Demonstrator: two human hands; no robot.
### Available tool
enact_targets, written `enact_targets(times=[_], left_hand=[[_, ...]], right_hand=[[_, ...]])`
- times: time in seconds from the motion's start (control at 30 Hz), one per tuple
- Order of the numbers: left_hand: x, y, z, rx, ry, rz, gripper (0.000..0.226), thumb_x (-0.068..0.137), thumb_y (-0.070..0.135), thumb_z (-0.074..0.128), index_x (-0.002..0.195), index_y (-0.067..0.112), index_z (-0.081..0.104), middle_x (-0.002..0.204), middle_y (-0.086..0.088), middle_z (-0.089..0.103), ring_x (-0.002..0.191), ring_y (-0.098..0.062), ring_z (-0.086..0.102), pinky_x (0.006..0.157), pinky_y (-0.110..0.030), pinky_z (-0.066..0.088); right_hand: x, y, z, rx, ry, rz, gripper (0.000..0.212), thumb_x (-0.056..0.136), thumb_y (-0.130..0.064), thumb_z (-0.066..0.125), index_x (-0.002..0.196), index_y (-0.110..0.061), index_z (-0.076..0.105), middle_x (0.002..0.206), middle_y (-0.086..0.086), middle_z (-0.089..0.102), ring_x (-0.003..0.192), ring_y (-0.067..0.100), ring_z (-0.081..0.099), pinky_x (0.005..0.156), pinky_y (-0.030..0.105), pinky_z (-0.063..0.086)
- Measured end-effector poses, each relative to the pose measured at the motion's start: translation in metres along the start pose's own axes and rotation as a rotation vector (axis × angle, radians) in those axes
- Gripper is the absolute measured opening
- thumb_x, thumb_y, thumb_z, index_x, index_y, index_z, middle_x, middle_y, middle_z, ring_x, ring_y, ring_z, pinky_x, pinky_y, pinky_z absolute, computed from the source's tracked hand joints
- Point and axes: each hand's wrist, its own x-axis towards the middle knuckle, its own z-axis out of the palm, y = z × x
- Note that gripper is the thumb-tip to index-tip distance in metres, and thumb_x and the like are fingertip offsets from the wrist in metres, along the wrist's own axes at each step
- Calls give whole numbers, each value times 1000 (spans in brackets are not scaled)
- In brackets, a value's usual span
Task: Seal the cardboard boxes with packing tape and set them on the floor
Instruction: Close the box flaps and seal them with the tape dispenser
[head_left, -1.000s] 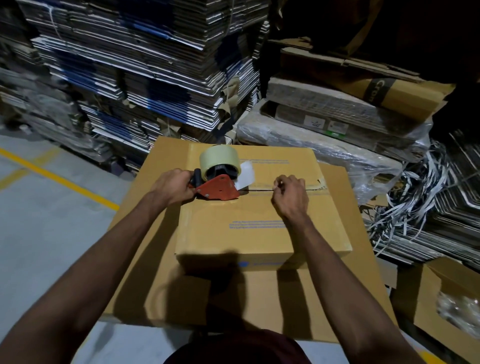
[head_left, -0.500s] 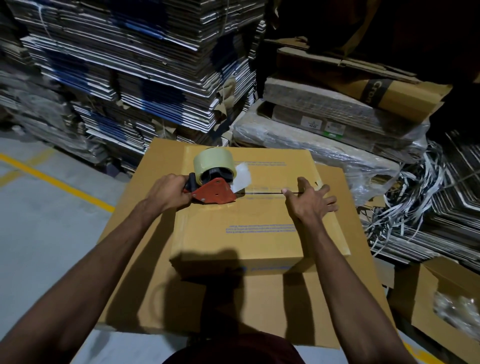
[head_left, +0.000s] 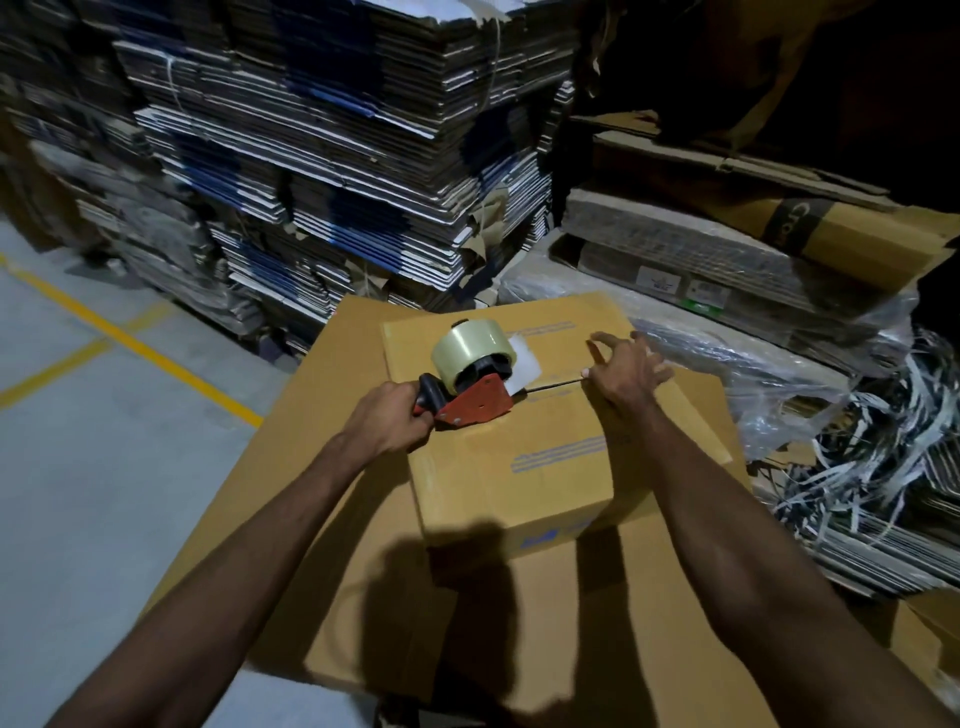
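A small brown cardboard box (head_left: 519, 457) with blue print sits on top of a larger flat cardboard box (head_left: 332, 499). Its top flaps meet at a centre seam. A red tape dispenser (head_left: 475, 402) with a roll of clear packing tape (head_left: 467, 348) rests on the box's top near the left end of the seam. My left hand (head_left: 389, 421) grips the dispenser's black handle. My right hand (head_left: 623, 371) lies with spread fingers on the far right part of the top, by the seam's right end.
Tall stacks of flattened cartons (head_left: 322, 171) stand behind. Plastic-wrapped bundles (head_left: 727, 312) and loose white strapping (head_left: 883, 447) lie at right. Grey floor with yellow lines (head_left: 140, 345) is at left. An open carton (head_left: 930, 639) sits at lower right.
My right hand went from pinching at the seam to lying spread near the box's right end. The camera view shifted and tilted; the dispenser stayed at the seam's left end.
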Motion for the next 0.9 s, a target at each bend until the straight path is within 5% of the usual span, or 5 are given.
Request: enact_targets(times=[0.13,0.23,0.63,0.77,0.9], left_hand=[[-3,-1,-1,1,-9,-35,19,89,33,64,87,19,51,74,-5,56,70,-31,60,58,-32,39],[-5,1,-1,22,5,-36,19,90,33,65,88,19,52,74,-3,56,66,-27,56,57,-31,37],[-1,-1,-15,107,-8,37,24,94,36,65,83,19,53,68,2,53,65,-22,57,59,-31,40],[-10,-18,-25,131,-16,40,26,96,39,65,85,16,57,75,-3,61,68,-23,58,60,-32,44],[-33,-48,-42,138,7,-6,32,96,39,69,81,17,51,69,-2,53,66,-25,51,61,-32,34]], right_hand=[[-52,-42,43,215,78,-332,21,84,-18,71,105,-22,74,115,3,64,110,29,56,83,34,45],[-63,-47,87,361,-11,-396,17,87,-24,61,101,-19,70,97,0,65,101,31,58,73,39,52],[-79,-65,75,379,10,-210,37,91,-31,60,126,-20,59,107,5,61,119,24,47,69,35,39],[-77,-66,70,350,11,-201,19,91,-20,66,110,-18,67,104,-5,56,121,24,50,73,32,38],[-76,-66,70,391,-25,-260,12,85,-32,83,97,-32,82,104,-16,61,114,13,45,75,30,40]])
